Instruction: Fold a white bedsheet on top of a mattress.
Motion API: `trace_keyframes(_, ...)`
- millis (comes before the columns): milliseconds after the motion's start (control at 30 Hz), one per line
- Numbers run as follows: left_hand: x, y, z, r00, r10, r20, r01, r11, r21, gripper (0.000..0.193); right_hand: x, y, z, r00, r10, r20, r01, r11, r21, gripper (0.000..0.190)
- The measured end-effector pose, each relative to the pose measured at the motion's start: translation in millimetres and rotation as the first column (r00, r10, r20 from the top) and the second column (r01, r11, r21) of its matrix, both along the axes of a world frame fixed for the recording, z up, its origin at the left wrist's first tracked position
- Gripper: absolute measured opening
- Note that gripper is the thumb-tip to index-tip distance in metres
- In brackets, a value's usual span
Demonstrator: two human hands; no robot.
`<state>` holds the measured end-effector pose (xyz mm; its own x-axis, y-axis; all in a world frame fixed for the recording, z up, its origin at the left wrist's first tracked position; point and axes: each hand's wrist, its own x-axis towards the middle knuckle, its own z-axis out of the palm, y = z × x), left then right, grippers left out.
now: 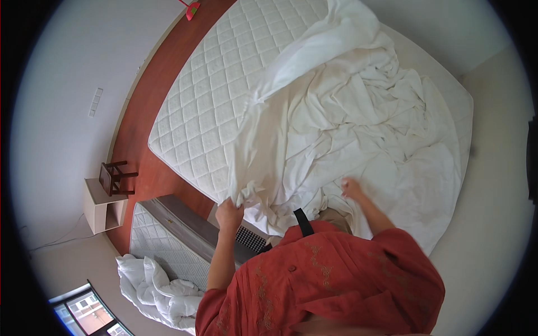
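Observation:
My left hand (230, 214) grips a gathered edge of a white bed sheet (262, 138), close to the near left side of the mattress (201, 109). From that hand the cloth stretches away across the bed, and its rest lies crumpled in heavy folds to the right. Over those folds is my right hand (352, 188), its fingers curled and blurred. Whether any cloth is between them cannot be made out. Diamond quilting shows on the bare left part of the mattress.
A second mattress (168, 243) lies at lower left, bearing a bunched white quilt (155, 290). Left of the bed, a dark wooden stool (110, 178) rests tipped over on a small cabinet (94, 210). Reddish flooring (143, 126) runs along the wall, with a red dustpan-like object (192, 10) at the top.

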<state>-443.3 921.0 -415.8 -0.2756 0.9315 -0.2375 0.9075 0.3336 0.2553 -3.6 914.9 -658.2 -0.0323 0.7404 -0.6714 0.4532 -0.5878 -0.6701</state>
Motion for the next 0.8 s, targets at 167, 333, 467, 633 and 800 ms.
trace_keyframes(167, 14, 26, -5, 0.995, 0.009, 0.099, -0.003, 0.998, -0.063, 0.026, -95, -46, 54, 0.980, 0.037, -0.196, -0.046, 0.998, -0.044, 0.037)
trace_keyframes(333, 22, 28, -23, 0.678, 0.168, 0.716, -0.197, 0.979, -0.043, 0.028, -138, 17, 119, 0.883, 0.464, -0.073, -0.403, 0.828, 0.389, 0.065)
trace_keyframes(467, 85, 42, 34, 0.155, 0.403, 0.902, -0.337, 0.880, -0.335, 0.024, -189, 41, 144, 0.752, 0.659, 0.021, -0.528, 0.583, 0.618, 0.073)
trace_keyframes(633, 90, 53, 54, 0.089, 0.286, 0.954, -0.283, 0.926, -0.251, 0.026, -218, 50, 173, 0.777, 0.500, -0.382, -0.282, 0.819, 0.499, 0.048)
trace_keyframes(800, 8, 52, 38, -0.213, 0.522, 0.826, -0.308, 0.766, -0.564, 0.049, -183, 40, 220, 0.754, 0.388, -0.531, -0.278, 0.920, 0.277, 0.043)
